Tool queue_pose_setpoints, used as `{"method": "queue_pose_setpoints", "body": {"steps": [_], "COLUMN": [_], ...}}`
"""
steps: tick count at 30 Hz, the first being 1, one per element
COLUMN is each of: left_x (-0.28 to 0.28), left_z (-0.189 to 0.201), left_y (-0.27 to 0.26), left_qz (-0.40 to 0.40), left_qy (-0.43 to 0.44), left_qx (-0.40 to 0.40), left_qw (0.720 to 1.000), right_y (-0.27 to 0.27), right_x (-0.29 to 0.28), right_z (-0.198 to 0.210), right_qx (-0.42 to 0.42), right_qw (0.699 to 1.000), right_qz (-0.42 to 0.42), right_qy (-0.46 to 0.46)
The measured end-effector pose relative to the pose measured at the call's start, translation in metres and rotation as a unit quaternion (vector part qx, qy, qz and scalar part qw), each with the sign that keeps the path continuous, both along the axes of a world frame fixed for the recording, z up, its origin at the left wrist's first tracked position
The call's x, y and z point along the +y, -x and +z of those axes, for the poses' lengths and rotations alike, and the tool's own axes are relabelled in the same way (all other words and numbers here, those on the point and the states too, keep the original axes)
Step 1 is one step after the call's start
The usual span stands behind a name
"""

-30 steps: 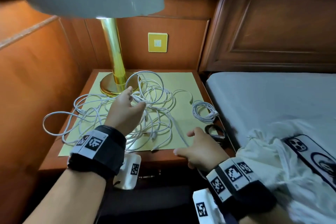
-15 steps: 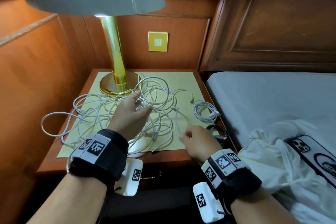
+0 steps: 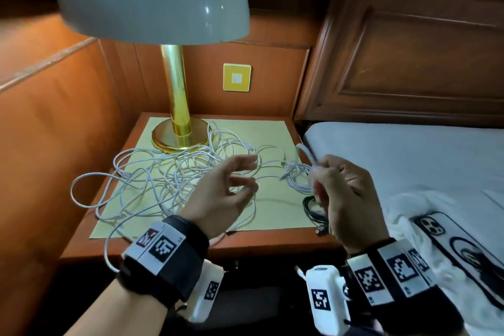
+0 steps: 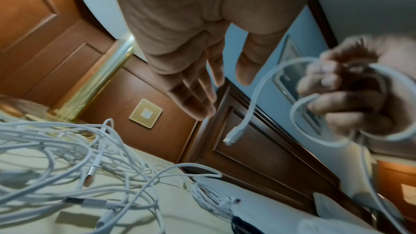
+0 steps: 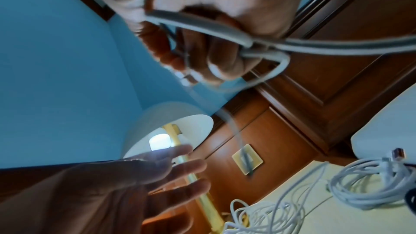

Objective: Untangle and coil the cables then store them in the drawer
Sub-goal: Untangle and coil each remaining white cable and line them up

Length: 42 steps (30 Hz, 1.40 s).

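Since the earlier frames both hands have lifted off the nightstand: the right hand (image 3: 346,194), then resting at the front edge, is now raised with a white cable (image 4: 256,95) in it; the left hand (image 3: 226,194) has come off the pile.

Left to right. A tangled heap of thin white charging cables (image 3: 163,177) lies spread over the pale yellow paper mat (image 3: 275,215) on the reddish wooden nightstand (image 3: 259,243), one loop hanging past its left edge. The brass-stemmed lamp with a pale dome shade (image 3: 177,106) stands at the mat's back left corner. The left hand hovers above the heap, fingers loosely spread, holding nothing. Beyond it, a small coiled white cable bundle (image 3: 297,177) sits near the mat's right side, with a dark coiled cable (image 3: 311,207) just in front of it. The right hand is curled round a couple of loops of the white cable, its connector end dangling free in the left wrist view; motion blur makes the loop count uncertain. A white bed (image 3: 409,158) lies to the right. The drawer front is in shadow; I cannot tell whether it is pulled out.
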State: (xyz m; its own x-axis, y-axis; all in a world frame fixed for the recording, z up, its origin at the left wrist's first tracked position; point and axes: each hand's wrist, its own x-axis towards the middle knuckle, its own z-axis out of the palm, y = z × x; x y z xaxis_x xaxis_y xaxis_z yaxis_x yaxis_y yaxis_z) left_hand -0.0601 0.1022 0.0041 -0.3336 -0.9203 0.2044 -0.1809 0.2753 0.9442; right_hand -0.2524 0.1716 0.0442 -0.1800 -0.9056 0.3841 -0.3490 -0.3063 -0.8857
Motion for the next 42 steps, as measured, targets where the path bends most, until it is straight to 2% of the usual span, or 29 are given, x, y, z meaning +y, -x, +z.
{"method": "queue_pose_setpoints", "body": {"steps": [2, 4, 6, 7, 9, 12, 14, 17, 18, 20, 21, 22, 24, 26, 29, 32, 35, 37, 38, 40, 42], "left_x": [0.013, 0.026, 0.034, 0.038, 0.048, 0.063, 0.071, 0.083, 0.088, 0.098, 0.102, 0.107, 0.113, 0.117, 0.125, 0.130, 0.128, 0.124, 0.120, 0.104, 0.077], "left_z": [0.002, 0.011, 0.020, 0.025, 0.036, 0.054, 0.064, 0.073, 0.074, 0.078, 0.080, 0.083, 0.087, 0.088, 0.079, 0.067, 0.063, 0.065, 0.067, 0.065, 0.056], "left_y": [0.000, -0.003, -0.005, -0.005, -0.007, -0.015, -0.020, -0.020, -0.017, -0.009, -0.004, 0.001, 0.014, 0.028, 0.047, 0.058, 0.060, 0.060, 0.058, 0.056, 0.051], "left_qz": [-0.038, -0.048, -0.049, -0.052, -0.065, -0.075, -0.079, -0.063, -0.062, -0.075, -0.088, -0.103, -0.137, -0.162, -0.193, -0.236, -0.282, -0.310, -0.297, -0.185, -0.034], "left_qy": [0.046, 0.114, 0.162, 0.154, 0.071, -0.007, -0.021, -0.026, -0.032, -0.047, -0.051, -0.054, -0.048, -0.036, -0.022, 0.001, 0.002, 0.033, 0.055, 0.118, 0.147], "left_qx": [-0.030, -0.082, -0.073, -0.052, 0.024, 0.107, 0.153, 0.235, 0.258, 0.292, 0.295, 0.288, 0.266, 0.244, 0.211, 0.147, 0.076, -0.011, -0.054, -0.097, -0.061], "left_qw": [0.998, 0.989, 0.983, 0.985, 0.995, 0.991, 0.985, 0.970, 0.964, 0.952, 0.950, 0.950, 0.953, 0.955, 0.958, 0.961, 0.956, 0.950, 0.952, 0.971, 0.987], "right_y": [-0.005, -0.011, -0.015, -0.017, -0.018, -0.016, -0.013, -0.009, -0.006, 0.004, 0.009, 0.015, 0.027, 0.034, 0.039, 0.039, 0.041, 0.046, 0.051, 0.060, 0.068], "right_x": [0.012, 0.022, 0.032, 0.037, 0.047, 0.062, 0.069, 0.082, 0.088, 0.099, 0.104, 0.110, 0.117, 0.120, 0.115, 0.100, 0.084, 0.076, 0.072, 0.068, 0.068], "right_z": [0.006, 0.010, 0.013, 0.016, 0.022, 0.038, 0.048, 0.057, 0.059, 0.063, 0.066, 0.072, 0.076, 0.068, 0.037, 0.025, 0.027, 0.028, 0.027, 0.028, 0.031], "right_qx": [-0.019, -0.074, -0.153, -0.196, -0.268, -0.292, -0.230, 0.010, 0.101, 0.263, 0.293, 0.289, 0.166, 0.033, -0.054, -0.128, -0.232, -0.296, -0.331, -0.375, -0.361], "right_qw": [0.995, 0.980, 0.965, 0.959, 0.947, 0.943, 0.959, 0.980, 0.975, 0.945, 0.938, 0.941, 0.971, 0.971, 0.944, 0.906, 0.876, 0.864, 0.859, 0.858, 0.873], "right_qz": [0.080, 0.147, 0.169, 0.164, 0.133, 0.089, 0.068, 0.022, 0.010, -0.009, -0.023, -0.039, -0.041, -0.026, -0.028, 0.032, 0.135, 0.164, 0.159, 0.127, 0.122], "right_qy": [-0.058, -0.109, -0.127, -0.124, -0.115, -0.132, -0.152, -0.196, -0.199, -0.193, -0.183, -0.171, -0.169, -0.235, -0.325, -0.401, -0.401, -0.373, -0.358, -0.327, -0.304]}}
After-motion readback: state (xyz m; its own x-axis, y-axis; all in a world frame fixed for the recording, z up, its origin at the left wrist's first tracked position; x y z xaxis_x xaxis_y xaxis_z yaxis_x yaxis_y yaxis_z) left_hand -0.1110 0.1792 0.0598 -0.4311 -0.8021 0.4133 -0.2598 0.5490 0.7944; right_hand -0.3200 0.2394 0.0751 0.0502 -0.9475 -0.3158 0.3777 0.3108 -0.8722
